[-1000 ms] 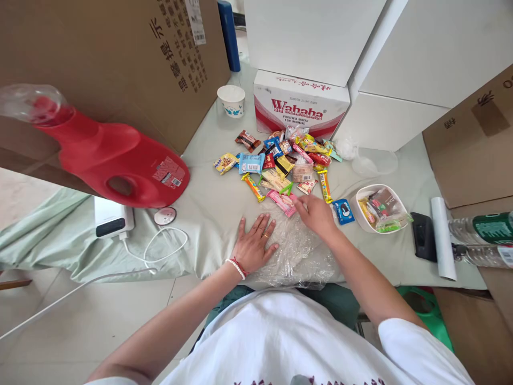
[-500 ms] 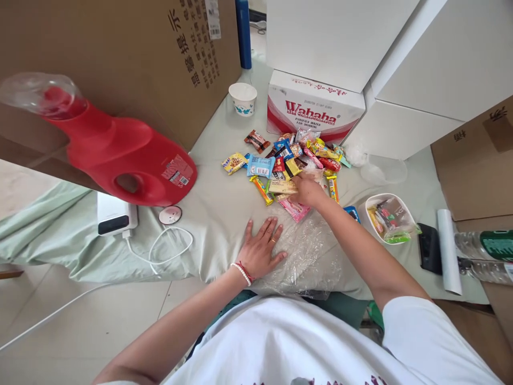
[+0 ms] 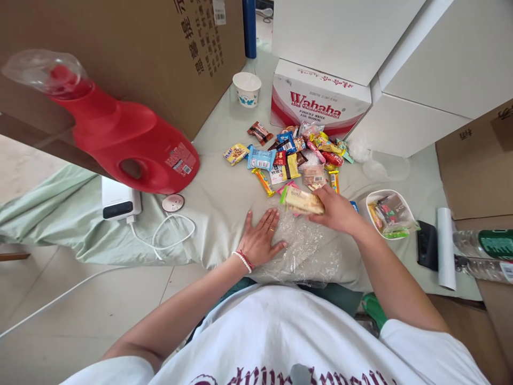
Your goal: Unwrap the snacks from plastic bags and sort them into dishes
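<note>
Between the thumb and fingers of my right hand (image 3: pixel 339 211) is a cream-coloured packaged snack (image 3: pixel 301 200) with a green end, raised in front of the pile. My left hand (image 3: pixel 260 235) lies flat on the cloth, fingers spread, beside a crinkled clear plastic bag (image 3: pixel 308 251). Beyond both hands a heap of wrapped candies and snacks (image 3: pixel 285 144) spreads out, with a light blue packet (image 3: pixel 261 159) and a yellow packet (image 3: pixel 235 154) at its left. A pink packet is partly hidden behind the held snack. To the right stands a white tub (image 3: pixel 365 208) with several packets in it.
A red jug (image 3: pixel 148 139) and a white power bank (image 3: pixel 120 199) with a cable stand at left. Behind the heap are a paper cup (image 3: pixel 247 90) and a Wahaha box (image 3: pixel 320 99). At right lie a clear lid (image 3: pixel 387 167), a black phone (image 3: pixel 426 245), a white roll (image 3: pixel 445 248) and plastic bottles (image 3: pixel 465 244).
My right hand has lifted the cream-coloured snack out of the heap and drawn it toward me and slightly right. My left hand stays flat on the cloth. The view has shifted slightly.
</note>
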The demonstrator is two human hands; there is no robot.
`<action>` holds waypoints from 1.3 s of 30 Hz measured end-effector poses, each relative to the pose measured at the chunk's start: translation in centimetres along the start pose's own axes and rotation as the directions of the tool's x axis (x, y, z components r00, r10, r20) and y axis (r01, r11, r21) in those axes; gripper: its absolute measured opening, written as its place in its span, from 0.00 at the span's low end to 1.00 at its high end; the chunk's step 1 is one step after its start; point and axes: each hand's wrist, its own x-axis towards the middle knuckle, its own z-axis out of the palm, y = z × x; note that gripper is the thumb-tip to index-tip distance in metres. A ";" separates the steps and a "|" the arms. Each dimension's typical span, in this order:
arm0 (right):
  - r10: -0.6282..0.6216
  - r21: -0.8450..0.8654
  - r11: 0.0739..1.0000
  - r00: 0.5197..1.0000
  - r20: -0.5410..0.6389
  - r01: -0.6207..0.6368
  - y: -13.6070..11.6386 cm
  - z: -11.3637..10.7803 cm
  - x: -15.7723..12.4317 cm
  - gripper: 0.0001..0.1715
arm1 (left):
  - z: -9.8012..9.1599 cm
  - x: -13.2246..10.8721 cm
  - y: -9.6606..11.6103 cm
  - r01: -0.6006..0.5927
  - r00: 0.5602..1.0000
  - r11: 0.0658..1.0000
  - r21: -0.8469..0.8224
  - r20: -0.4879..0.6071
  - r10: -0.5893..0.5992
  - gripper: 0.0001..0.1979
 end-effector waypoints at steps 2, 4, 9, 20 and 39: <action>-0.005 0.019 1.000 0.999 0.040 0.005 -0.2 1.6 -3.3 0.31 | -0.1 0.0 -0.1 0.000 1.000 1.000 -0.007 -0.002 0.000 0.42; 0.016 -0.002 1.000 0.996 0.086 -0.016 -0.5 3.7 -5.5 0.28 | -0.2 0.0 -0.3 -0.005 1.000 1.000 -0.019 -0.002 0.005 0.39; -0.059 -0.040 0.997 0.996 0.063 0.062 -1.0 6.7 -7.0 0.43 | -0.7 -0.1 -0.8 -0.023 0.999 0.999 -0.032 0.021 0.023 0.29; -0.125 -0.008 0.992 0.985 0.118 0.126 -0.3 6.4 -6.9 0.33 | -0.2 -0.4 -0.1 0.073 0.997 0.993 0.097 -0.029 -0.071 0.31; -0.087 0.058 0.995 0.996 0.033 0.085 -1.7 7.7 -4.9 0.30 | 0.0 -0.2 -0.3 0.110 0.992 0.994 0.025 -0.067 -0.108 0.30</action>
